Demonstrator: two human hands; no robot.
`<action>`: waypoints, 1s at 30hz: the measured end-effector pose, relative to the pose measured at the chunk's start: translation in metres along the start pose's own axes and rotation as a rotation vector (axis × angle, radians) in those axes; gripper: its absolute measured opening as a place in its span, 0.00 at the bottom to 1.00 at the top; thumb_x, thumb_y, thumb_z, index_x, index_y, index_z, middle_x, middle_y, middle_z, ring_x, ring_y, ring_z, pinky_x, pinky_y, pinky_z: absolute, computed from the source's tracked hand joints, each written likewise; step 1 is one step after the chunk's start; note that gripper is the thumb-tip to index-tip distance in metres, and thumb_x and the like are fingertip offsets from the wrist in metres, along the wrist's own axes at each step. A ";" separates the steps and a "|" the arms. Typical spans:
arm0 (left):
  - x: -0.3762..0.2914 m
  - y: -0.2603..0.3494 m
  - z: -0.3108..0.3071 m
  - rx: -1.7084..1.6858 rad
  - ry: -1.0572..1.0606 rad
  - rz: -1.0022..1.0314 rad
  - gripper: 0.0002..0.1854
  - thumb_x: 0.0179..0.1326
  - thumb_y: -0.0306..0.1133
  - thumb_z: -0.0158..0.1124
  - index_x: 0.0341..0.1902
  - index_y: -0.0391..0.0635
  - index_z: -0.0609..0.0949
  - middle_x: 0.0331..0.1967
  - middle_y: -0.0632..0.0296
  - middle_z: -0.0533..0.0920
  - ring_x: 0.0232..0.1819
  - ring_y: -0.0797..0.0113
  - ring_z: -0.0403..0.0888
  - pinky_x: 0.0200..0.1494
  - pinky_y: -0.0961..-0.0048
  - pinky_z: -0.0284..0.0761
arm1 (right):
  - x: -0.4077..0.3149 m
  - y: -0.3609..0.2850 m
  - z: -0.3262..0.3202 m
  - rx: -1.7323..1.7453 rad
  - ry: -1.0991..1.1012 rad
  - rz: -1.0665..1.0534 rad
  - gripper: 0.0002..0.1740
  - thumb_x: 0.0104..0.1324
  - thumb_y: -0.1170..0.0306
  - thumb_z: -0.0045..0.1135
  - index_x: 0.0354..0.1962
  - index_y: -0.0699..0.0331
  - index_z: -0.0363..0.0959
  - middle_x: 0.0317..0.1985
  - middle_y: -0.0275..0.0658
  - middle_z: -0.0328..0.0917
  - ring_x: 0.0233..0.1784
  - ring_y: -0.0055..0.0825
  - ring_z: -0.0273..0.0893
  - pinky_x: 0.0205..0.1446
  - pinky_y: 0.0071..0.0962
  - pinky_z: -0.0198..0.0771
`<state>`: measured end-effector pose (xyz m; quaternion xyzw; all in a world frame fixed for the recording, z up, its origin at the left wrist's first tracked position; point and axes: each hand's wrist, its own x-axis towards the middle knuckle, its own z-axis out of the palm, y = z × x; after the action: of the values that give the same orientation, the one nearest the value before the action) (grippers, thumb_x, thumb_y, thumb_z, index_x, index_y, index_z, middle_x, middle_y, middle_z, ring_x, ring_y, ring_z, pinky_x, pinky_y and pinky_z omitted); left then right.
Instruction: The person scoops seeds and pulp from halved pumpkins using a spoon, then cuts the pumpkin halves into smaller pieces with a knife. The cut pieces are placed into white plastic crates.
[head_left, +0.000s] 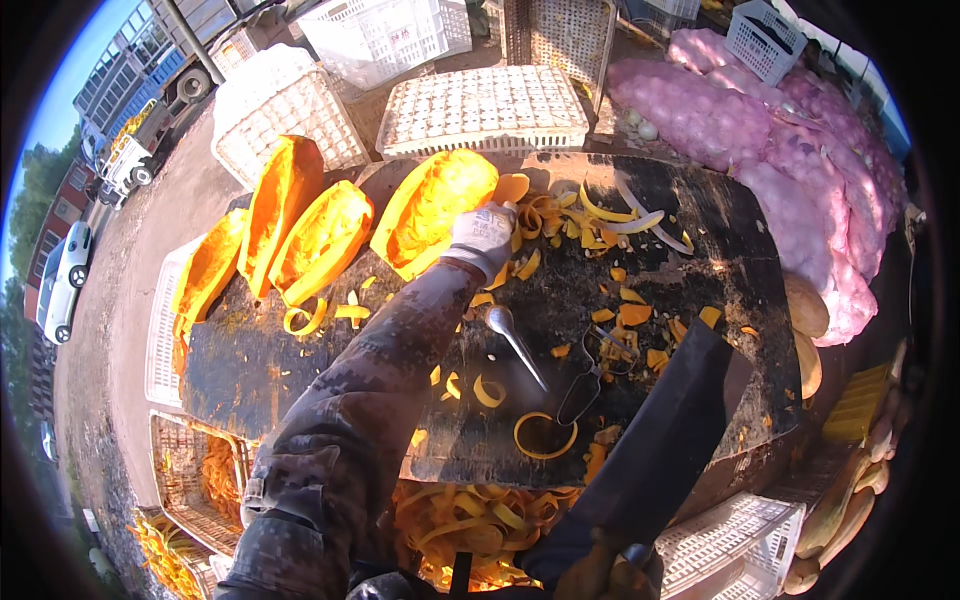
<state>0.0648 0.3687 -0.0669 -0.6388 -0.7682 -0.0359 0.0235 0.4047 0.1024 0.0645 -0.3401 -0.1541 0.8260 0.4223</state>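
Note:
My left hand, in a white glove, rests at the right edge of a halved, peeled orange squash; whether its fingers grip it, I cannot tell. Further squash halves lie to the left. My right hand, dark in shadow at the bottom edge, is closed on the handle of a wide cleaver, whose blade points up and right over the dark board. A metal spoon and a wire-framed tool lie between them, among peel curls and seeds.
Plastic crates stand behind the board. Pink mesh sacks of onions are piled at the right. Below the near edge lies a heap of orange peel, with a white crate to its right. Whole squashes lie at the lower right.

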 end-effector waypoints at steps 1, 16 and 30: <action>0.000 -0.006 -0.007 -0.056 0.095 -0.023 0.17 0.59 0.38 0.61 0.51 0.48 0.78 0.43 0.49 0.82 0.43 0.44 0.81 0.47 0.54 0.77 | -0.001 -0.001 -0.001 -0.016 0.006 -0.005 0.14 0.69 0.67 0.52 0.42 0.73 0.67 0.20 0.39 0.64 0.16 0.28 0.64 0.18 0.28 0.65; -0.077 -0.127 -0.021 -0.298 0.215 -0.757 0.32 0.51 0.49 0.72 0.49 0.34 0.78 0.45 0.40 0.83 0.51 0.45 0.82 0.54 0.59 0.75 | -0.001 -0.009 -0.010 0.091 -0.059 0.023 0.16 0.71 0.66 0.53 0.43 0.74 0.66 0.22 0.41 0.68 0.17 0.31 0.67 0.20 0.29 0.69; -0.054 -0.124 0.046 -1.213 0.208 -1.041 0.15 0.52 0.30 0.71 0.42 0.36 0.84 0.34 0.52 0.85 0.34 0.61 0.83 0.38 0.64 0.77 | -0.006 -0.005 -0.008 -0.395 0.017 0.023 0.15 0.70 0.64 0.52 0.37 0.72 0.69 0.21 0.40 0.69 0.17 0.25 0.65 0.17 0.22 0.61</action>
<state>-0.0472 0.2972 -0.1207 -0.0940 -0.8077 -0.5125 -0.2759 0.4152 0.1004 0.0643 -0.4251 -0.3056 0.7817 0.3390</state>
